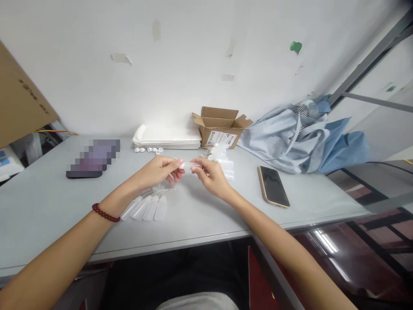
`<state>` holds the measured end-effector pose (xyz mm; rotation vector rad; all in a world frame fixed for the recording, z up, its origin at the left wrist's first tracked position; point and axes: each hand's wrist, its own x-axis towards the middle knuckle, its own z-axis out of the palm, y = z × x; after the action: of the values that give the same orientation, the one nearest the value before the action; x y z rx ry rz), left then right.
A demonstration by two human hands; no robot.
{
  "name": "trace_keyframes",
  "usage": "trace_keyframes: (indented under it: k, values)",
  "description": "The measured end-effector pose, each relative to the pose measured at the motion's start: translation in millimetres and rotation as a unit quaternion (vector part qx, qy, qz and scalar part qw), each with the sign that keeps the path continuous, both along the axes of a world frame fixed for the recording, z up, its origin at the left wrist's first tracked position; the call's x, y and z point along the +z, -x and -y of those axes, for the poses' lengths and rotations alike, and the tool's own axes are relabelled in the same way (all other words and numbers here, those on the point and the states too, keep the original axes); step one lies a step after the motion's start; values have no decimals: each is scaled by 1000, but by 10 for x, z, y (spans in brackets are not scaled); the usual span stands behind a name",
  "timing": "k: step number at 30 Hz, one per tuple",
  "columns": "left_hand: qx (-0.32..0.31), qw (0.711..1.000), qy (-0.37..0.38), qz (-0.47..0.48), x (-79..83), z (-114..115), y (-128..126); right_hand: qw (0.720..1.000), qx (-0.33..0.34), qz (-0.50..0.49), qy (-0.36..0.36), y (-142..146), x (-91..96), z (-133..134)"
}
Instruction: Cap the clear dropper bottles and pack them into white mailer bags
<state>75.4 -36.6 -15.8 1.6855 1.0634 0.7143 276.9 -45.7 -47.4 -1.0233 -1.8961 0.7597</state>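
A small translucent plastic tube with a white end (186, 165) is held level between my two hands above the table. My left hand (167, 168) pinches its white left end between thumb and fingers. At the other end, my right hand (210, 174) closes thumb and forefinger around the narrow clear part, which the fingers partly hide. Below my left wrist lie several flat translucent tubes (145, 207) with thin white tails, side by side. Small white caps (149, 150) sit in a row beyond my left hand. Just past my right hand are more clear plastic pieces (228, 168).
At the back stand a stack of white sheets or bags (167, 137) and an open cardboard box (222, 129). To the right are a phone (274, 187) and crumpled blue cloth (287, 137). A blurred-out device (93, 159) lies left. The table's front edge (180, 244) runs below my forearms.
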Motion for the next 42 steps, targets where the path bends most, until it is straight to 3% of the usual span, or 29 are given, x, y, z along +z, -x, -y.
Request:
trace_keyframes:
  k: [5,12,14,20,27,30,34,36,39,42]
  values:
    - [-18,997,-71,-34,6,19,13,1000,-5,-7,-18,-12,-2,12]
    - [42,977,-201,-54,-31,81,-87,997,-23,-44,56,-36,35,0]
    - [31,978,-199,-62,-13,82,-84,996,-21,-62,67,-30,43,3]
    - [-28,992,-92,-77,50,56,-36,997,-7,-56,56,-17,57,27]
    - [-15,981,-162,-109,30,111,-77,996,13,-67,66,-31,-7,-23]
    - [-21,961,-234,-146,-1,140,-99,984,24,-107,141,-27,-21,-48]
    - [-51,932,-319,-166,-44,139,-117,925,62,-185,327,-14,7,-44]
    - [-60,929,-319,-176,-50,130,-121,909,62,-192,364,-8,20,-42]
    - [-50,942,-277,-184,-34,96,-108,921,49,-182,341,-26,32,-76]
    - [-2,948,-259,-187,-35,-5,-28,958,3,-154,241,-121,48,-173]
